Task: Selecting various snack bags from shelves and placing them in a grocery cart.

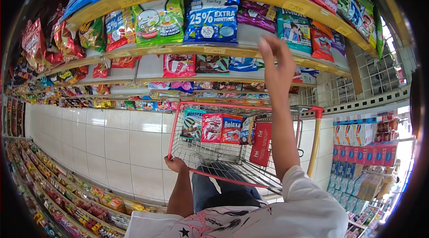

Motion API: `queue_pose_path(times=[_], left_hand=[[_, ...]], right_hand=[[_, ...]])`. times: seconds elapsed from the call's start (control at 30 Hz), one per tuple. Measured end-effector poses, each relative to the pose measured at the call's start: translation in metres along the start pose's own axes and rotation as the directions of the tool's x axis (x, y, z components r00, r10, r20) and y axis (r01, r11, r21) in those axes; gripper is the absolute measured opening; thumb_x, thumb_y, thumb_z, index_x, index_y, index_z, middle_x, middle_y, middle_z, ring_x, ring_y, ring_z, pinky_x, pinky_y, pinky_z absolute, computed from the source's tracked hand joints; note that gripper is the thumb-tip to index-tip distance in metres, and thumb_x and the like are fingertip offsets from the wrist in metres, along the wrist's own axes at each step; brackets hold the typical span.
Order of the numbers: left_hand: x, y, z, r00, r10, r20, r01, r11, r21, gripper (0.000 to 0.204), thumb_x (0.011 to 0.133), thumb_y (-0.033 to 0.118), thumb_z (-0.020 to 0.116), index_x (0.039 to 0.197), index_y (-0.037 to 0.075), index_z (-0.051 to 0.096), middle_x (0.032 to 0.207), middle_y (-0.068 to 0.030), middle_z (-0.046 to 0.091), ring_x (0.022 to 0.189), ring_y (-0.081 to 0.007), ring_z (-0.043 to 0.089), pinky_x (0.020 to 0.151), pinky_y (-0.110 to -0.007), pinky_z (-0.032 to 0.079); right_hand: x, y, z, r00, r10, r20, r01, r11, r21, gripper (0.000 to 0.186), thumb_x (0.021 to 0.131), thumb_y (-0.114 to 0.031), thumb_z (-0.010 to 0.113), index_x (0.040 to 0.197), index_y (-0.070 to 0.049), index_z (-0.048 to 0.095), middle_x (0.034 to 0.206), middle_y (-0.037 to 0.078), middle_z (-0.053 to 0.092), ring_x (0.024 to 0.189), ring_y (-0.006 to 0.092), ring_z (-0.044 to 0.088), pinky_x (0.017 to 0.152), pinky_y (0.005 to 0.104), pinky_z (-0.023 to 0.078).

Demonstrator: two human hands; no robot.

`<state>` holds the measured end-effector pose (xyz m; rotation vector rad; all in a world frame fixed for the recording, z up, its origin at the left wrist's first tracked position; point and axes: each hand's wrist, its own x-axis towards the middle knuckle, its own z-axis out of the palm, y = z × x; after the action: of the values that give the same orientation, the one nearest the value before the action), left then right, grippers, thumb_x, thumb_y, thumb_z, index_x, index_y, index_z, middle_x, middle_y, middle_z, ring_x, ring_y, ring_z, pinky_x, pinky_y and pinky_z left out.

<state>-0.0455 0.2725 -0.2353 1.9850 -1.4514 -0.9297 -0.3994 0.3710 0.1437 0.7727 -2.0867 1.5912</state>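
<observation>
My left hand (175, 164) is closed round the red rim of a wire shopping cart (171, 137). Several candy bags stand upright in the cart against its far side: a teal bag (192, 124), a pink bag (212, 128), a red bag (232, 130) and a partly hidden blue-and-white bag (247, 131). In front of the shelf my right hand (280, 61) is raised, fingers slightly blurred, loosely curved and apart, with nothing visible in them. Nearest to it are a teal candy bag (293, 30) and purple candy bags (256, 16) on the shelf.
Yellow-edged shelves (178, 51) of candy bags span the far side; a blue bag (211, 20) and green bag (158, 21) stand there. A red panel (260, 144) hangs in the cart. More shelves (85, 189) line the near left; stacked boxes (357, 153) stand right, beyond the tiled floor (116, 135).
</observation>
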Motion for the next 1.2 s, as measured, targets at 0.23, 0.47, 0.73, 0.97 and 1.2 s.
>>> queue_pose_path(times=[0.23, 0.47, 0.73, 0.97, 1.2], left_hand=[[-0.009, 0.011, 0.004, 0.999, 0.007, -0.040, -0.008, 1.000, -0.025, 0.027, 0.068, -0.005, 0.039, 0.093, -0.004, 0.050, 0.093, -0.0206, 0.051, 0.086, -0.0377, 0.050, 0.081, -0.043, 0.039], [-0.010, 0.013, -0.002, 0.993, 0.057, -0.105, -0.065, 0.995, -0.081, 0.034, 0.067, -0.003, 0.040, 0.099, -0.007, 0.050, 0.098, -0.0222, 0.050, 0.090, -0.0381, 0.050, 0.085, -0.043, 0.038], [-0.009, 0.009, 0.000, 0.998, 0.006, -0.057, -0.011, 0.995, -0.101, 0.026, 0.070, -0.002, 0.041, 0.094, -0.004, 0.051, 0.095, -0.0208, 0.050, 0.089, -0.0372, 0.052, 0.081, -0.044, 0.041], [-0.004, 0.002, -0.007, 0.998, 0.067, 0.004, -0.067, 0.997, -0.045, 0.032, 0.074, 0.010, 0.050, 0.105, 0.002, 0.049, 0.106, -0.0227, 0.046, 0.094, -0.0398, 0.050, 0.081, -0.046, 0.042], [-0.033, 0.085, -0.105, 0.624, 0.139, 0.769, 0.188, 0.928, -0.320, 0.072, 0.081, 0.043, 0.059, 0.135, 0.002, 0.032, 0.131, -0.0141, 0.039, 0.121, -0.0221, 0.038, 0.099, -0.041, 0.032]], right_hand=[[0.060, 0.011, 0.058, 0.936, 0.272, 0.223, -0.208, 0.939, -0.275, 0.074, 0.065, -0.059, 0.069, 0.103, 0.004, 0.059, 0.082, 0.016, 0.065, 0.076, 0.0252, 0.064, 0.070, 0.0320, 0.048], [0.065, 0.010, 0.069, 0.935, 0.281, 0.218, -0.305, 0.949, 0.086, 0.050, 0.068, -0.037, 0.075, 0.087, 0.007, 0.061, 0.078, 0.011, 0.063, 0.070, 0.0128, 0.056, 0.062, 0.0262, 0.043], [0.045, -0.013, 0.001, 0.871, 0.377, 0.315, -0.491, 0.664, 0.564, 0.041, 0.082, -0.022, 0.064, 0.112, 0.003, 0.051, 0.103, 0.009, 0.060, 0.095, 0.0154, 0.058, 0.084, 0.0285, 0.046], [-0.071, -0.047, -0.060, 0.747, 0.512, 0.424, -0.655, 0.461, 0.599, 0.042, 0.087, -0.022, 0.057, 0.121, -0.001, 0.043, 0.113, 0.008, 0.056, 0.102, 0.0162, 0.056, 0.088, 0.0318, 0.046], [-0.208, -0.074, -0.079, 0.614, 0.513, 0.600, -0.779, 0.275, 0.563, 0.061, 0.079, 0.001, 0.062, 0.131, -0.002, 0.030, 0.121, 0.009, 0.050, 0.111, 0.0164, 0.048, 0.095, 0.0309, 0.038]])
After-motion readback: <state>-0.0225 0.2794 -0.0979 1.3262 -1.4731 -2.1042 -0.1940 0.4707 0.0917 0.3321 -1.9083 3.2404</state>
